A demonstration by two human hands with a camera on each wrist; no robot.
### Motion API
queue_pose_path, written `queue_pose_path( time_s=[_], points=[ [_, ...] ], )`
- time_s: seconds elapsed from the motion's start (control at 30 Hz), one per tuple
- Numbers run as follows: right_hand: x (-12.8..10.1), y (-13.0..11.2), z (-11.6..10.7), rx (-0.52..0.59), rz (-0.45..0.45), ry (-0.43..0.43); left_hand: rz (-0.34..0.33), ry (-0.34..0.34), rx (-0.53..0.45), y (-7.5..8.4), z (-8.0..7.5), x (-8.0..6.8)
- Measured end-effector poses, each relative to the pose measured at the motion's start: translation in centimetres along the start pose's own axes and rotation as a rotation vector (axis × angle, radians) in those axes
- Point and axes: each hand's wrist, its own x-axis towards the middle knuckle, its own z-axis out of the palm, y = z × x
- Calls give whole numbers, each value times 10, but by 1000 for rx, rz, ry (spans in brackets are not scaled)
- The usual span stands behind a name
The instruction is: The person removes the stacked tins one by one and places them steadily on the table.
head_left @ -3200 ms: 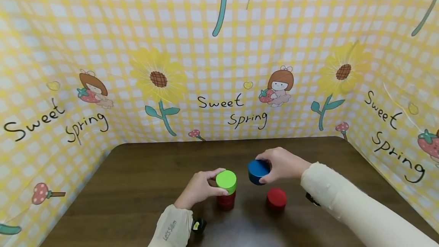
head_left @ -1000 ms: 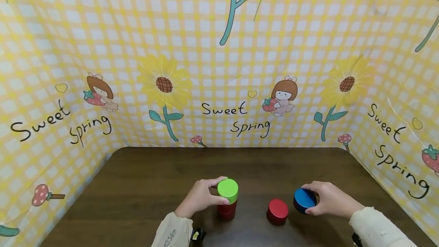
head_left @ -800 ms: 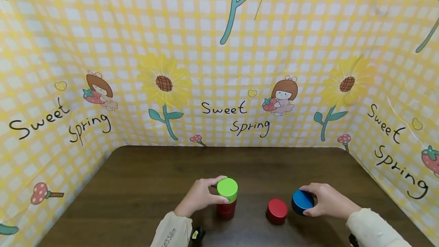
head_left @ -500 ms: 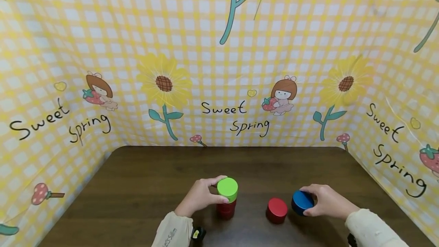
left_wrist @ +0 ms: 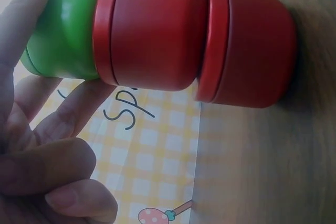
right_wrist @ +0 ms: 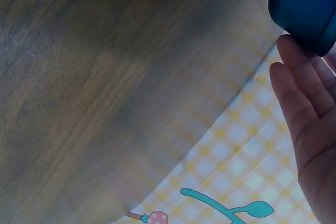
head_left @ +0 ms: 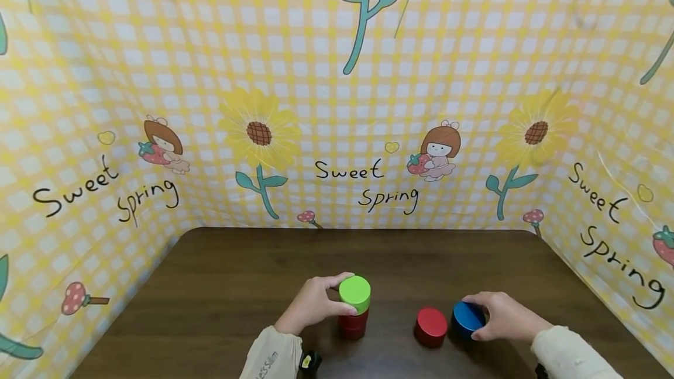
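My left hand (head_left: 315,306) grips a green tin (head_left: 354,291) that tops a stack of red tins (head_left: 353,325). The left wrist view shows the green tin (left_wrist: 63,30) above two red tins (left_wrist: 152,30), the lower one standing on the table. Thumb and fingers (left_wrist: 79,108) curl round the green one. My right hand (head_left: 500,316) holds a blue tin (head_left: 467,316) low at the table, close beside a loose red tin (head_left: 430,326). In the right wrist view the blue tin (right_wrist: 310,9) sits against my fingers (right_wrist: 304,103). Whether it rests on the wood is unclear.
The dark wooden table (head_left: 237,274) is walled on three sides by a yellow checked backdrop (head_left: 337,133) printed with sunflowers and "Sweet Spring". A small black object (head_left: 310,361) lies by my left sleeve at the near edge.
My right hand carried the blue tin from near the stack out to the right, then brought it in low beside the loose red tin. My left hand has kept its grip on the green tin.
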Motion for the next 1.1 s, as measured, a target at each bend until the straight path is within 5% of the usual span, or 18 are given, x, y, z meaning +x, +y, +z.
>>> queue_pose_path(
  time_s=[0.4,1.1],
  points=[
    [7,2,-4,19,71,-100,-14,-2,32,0,-4,3],
    [8,7,0,4,77,-152,-26,-24,15,1,-2,3]
  ],
)
